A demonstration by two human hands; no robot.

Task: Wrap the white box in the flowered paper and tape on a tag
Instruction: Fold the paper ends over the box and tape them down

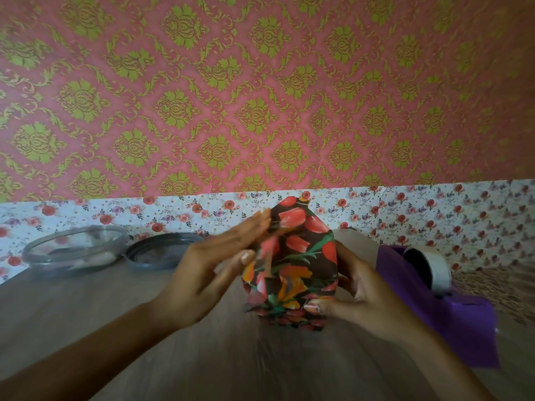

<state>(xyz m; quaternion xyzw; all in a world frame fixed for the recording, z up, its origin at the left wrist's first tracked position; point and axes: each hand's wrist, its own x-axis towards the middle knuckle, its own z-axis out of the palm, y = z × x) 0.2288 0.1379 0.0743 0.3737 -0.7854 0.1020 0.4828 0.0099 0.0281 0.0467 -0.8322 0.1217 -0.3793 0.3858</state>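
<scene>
Against pink wallpaper, on the wooden table (86, 328), my right hand (362, 299) grips the upright paper-covered box (292, 264) while my left hand (214, 267), fingers flat, should press its flap snug before taping.

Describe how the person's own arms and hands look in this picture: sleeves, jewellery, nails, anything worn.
Both forearms are bare up to the frame edge, with no sleeve showing. The left hand and the right hand carry no ring, bracelet, watch or glove that can be seen. The nails are short; the right thumbnail seems to have a pale, patterned polish, and the left thumbnail looks plain. Motion blur hides finer detail.
</scene>
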